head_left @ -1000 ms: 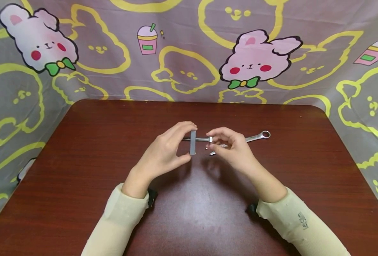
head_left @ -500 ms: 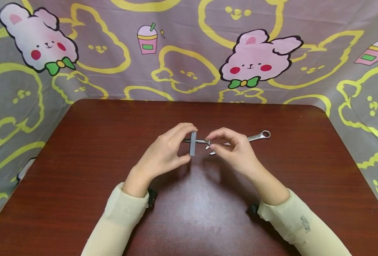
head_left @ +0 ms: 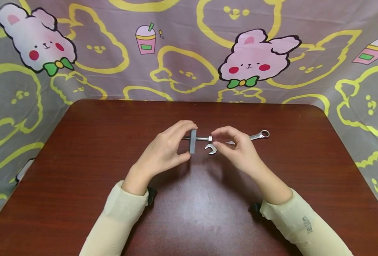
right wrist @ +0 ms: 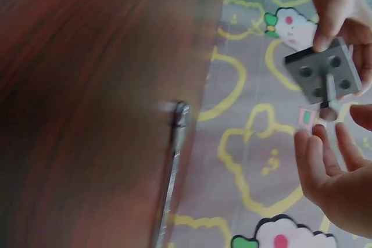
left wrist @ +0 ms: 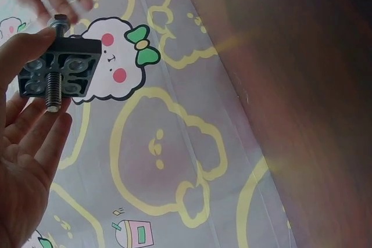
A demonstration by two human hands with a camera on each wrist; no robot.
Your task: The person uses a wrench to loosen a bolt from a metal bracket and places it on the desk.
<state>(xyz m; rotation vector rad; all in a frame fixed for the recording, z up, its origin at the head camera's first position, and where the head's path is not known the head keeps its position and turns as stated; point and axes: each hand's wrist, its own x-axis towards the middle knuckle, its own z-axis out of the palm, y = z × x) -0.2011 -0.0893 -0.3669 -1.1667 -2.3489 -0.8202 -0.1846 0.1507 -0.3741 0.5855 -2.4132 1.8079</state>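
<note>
My left hand (head_left: 163, 147) grips a small grey square plate (head_left: 192, 141) by opposite edges, thumb on one and fingers on the other. A steel bolt (head_left: 203, 139) passes through the plate's middle; its threaded end shows beneath the ribbed side of the plate (left wrist: 87, 56) in the left wrist view. The hex head (right wrist: 328, 114) points toward my right hand (head_left: 240, 145), whose thumb and fingers are spread apart just off it, holding nothing. Under that hand a combination wrench (head_left: 260, 135) lies on the table, partly hidden, with its open end (head_left: 209, 148) showing.
The dark reddish-brown table (head_left: 189, 213) has rounded far corners. A patterned cloth (head_left: 182, 71) with rabbit and cup drawings hangs along its back and sides. Both forearms come in from the front edge.
The right fingers, which were at the bolt head half a second ago, have come off it and moved slightly right. The left hand and plate have barely shifted; more of the wrench's open end shows.
</note>
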